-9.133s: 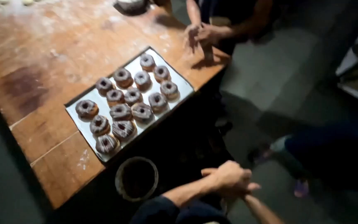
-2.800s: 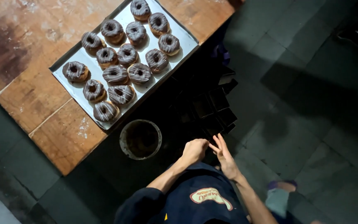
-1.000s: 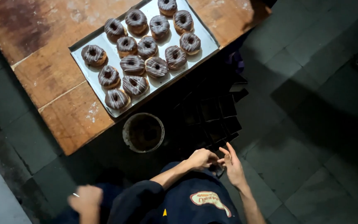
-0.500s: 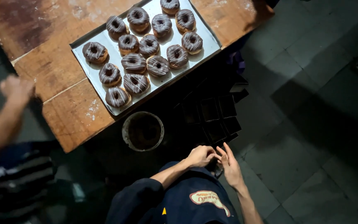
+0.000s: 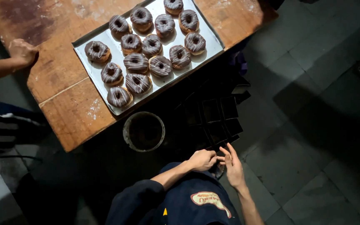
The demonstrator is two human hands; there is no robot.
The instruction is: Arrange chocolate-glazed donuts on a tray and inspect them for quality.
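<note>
Dark tiled floor (image 5: 313,104) takes up most of the right side, pretty dim down there, with a worn wooden table (image 5: 59,79) running across the top left.

Head view, looking straight down: the left hand (image 5: 202,159) is curled loosely, fingers drawn together, knuckles up, right in front of the person's dark apron (image 5: 188,200). The right hand (image 5: 233,166) is just beside it with fingers stretched out and slightly spread, its fingertips meeting the left hand's. Can't tell if anything small is pinched between them, it's too dark there.

Just beyond the hands sits a stack of dark square moulds or trays (image 5: 217,116) on the floor, under the table edge. To their left is a round bucket (image 5: 143,131), also on the floor.

Up on the table is a metal baking tray (image 5: 213,43) loaded with chocolate-glazed doughnuts (image 5: 146,46) drizzled in white, well apart from both hands.

Another person's hand (image 5: 22,52) rests on the table's left edge.
</note>
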